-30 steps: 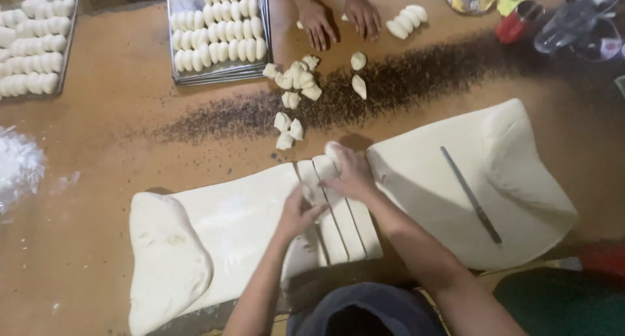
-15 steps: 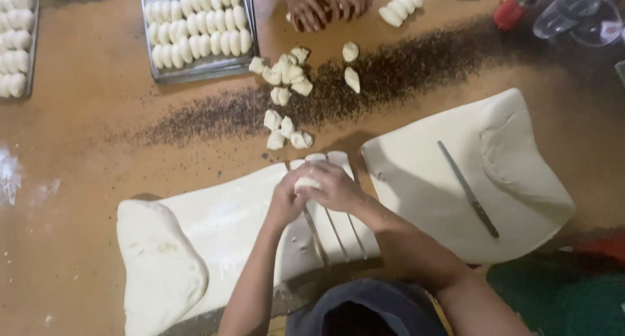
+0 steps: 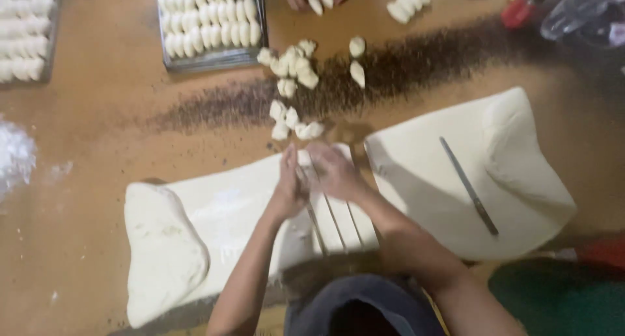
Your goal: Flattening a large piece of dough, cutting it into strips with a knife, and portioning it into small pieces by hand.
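Pale dough sheets (image 3: pixel 215 225): two.

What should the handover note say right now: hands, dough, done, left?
Left hand and right hand are pressed together on a dough strip at the far end of the cut strips.
Uncut dough sheets: one at left, one at right with a knife lying on it.
Done: small pieces piled by the seed line; tray filled.
Left: remaining strips, both sheets.
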